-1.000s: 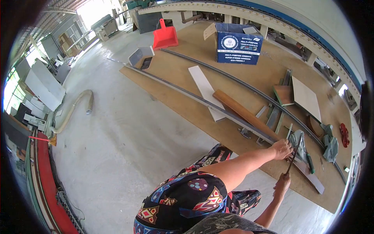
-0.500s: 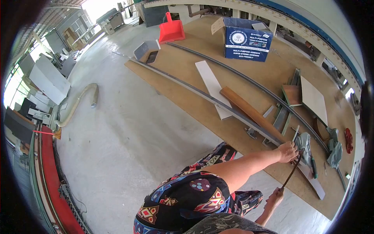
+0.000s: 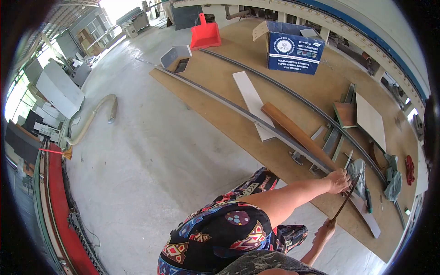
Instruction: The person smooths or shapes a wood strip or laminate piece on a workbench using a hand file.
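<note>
A long grey metal strip (image 3: 229, 106) runs diagonally along the near side of the brown board, and my left hand (image 3: 338, 180) is closed on its near end. My right hand (image 3: 325, 232), lower down past the board's edge, is wrapped round the lower end of a thin dark rod (image 3: 344, 201). The rod slants up to the strip's end, beside my left hand. A crumpled grey-green plastic bag (image 3: 358, 170) lies just beyond my left hand. To its right is a dark-handled tool (image 3: 368, 200). A pale strip (image 3: 365, 217) sticks out below.
The brown board (image 3: 215, 68) also carries a blue adhesive box (image 3: 293, 51), a red dustpan (image 3: 205, 35), a wood-coloured strip (image 3: 293, 133), a white strip (image 3: 250, 98), a long curved dark strip (image 3: 284, 87) and a red cloth (image 3: 409, 170). A hose (image 3: 94, 114) lies on the floor.
The view has shifted slightly. My right hand and the rod have moved slightly up and to the right, while my left hand keeps its hold on the strip.
</note>
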A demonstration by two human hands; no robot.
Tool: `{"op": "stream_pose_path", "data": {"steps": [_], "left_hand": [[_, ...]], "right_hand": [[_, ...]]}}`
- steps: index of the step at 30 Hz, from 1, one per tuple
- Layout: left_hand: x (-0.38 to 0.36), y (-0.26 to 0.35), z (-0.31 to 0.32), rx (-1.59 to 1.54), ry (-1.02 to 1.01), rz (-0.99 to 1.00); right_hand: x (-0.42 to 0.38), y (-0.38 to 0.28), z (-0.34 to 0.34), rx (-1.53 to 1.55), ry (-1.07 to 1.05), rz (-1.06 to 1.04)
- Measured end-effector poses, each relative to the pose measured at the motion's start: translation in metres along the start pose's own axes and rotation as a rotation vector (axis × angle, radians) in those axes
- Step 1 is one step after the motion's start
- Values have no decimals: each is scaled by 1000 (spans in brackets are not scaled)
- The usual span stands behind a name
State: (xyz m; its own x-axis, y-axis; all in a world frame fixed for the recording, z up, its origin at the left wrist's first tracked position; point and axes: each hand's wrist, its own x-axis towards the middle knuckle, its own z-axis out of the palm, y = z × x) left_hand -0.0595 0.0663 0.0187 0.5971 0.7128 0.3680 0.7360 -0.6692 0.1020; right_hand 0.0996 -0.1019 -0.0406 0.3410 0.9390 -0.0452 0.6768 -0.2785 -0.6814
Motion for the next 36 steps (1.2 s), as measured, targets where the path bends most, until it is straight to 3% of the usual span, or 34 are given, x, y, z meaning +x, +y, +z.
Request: {"op": "stream_pose_path", "data": {"steps": [5, 8, 9, 14, 21, 22, 23, 25, 32, 36], "left_hand": [[-1, -1, 3, -38, 56, 4], [-2, -1, 2, -6, 68, 20], [-2, -1, 4, -8, 65, 16], [-1, -1, 6, -7, 75, 15], [-2, -1, -2, -8, 55, 12], [-2, -1, -1, 10, 59, 22], [-1, -1, 0, 26, 62, 34], [-2, -1, -1, 40, 41, 22], [-3, -1, -2, 29, 40, 11], [-2, -1, -6, 29, 34, 12]], "right_hand": [[-21, 6, -7, -37, -30, 81], [14, 31, 5, -23, 77, -157], [20, 26, 4, -18, 43, -129], [28, -83, -25, 9, -94, 85], [0, 29, 12, -38, 108, -187], [-9, 37, 13, -87, 136, -206], [-13, 44, 11, -66, 84, -92], [-36, -10, -12, -22, -17, 134], [23, -2, -5, -52, -2, 3], [39, -67, -13, -37, -31, 82]]}}
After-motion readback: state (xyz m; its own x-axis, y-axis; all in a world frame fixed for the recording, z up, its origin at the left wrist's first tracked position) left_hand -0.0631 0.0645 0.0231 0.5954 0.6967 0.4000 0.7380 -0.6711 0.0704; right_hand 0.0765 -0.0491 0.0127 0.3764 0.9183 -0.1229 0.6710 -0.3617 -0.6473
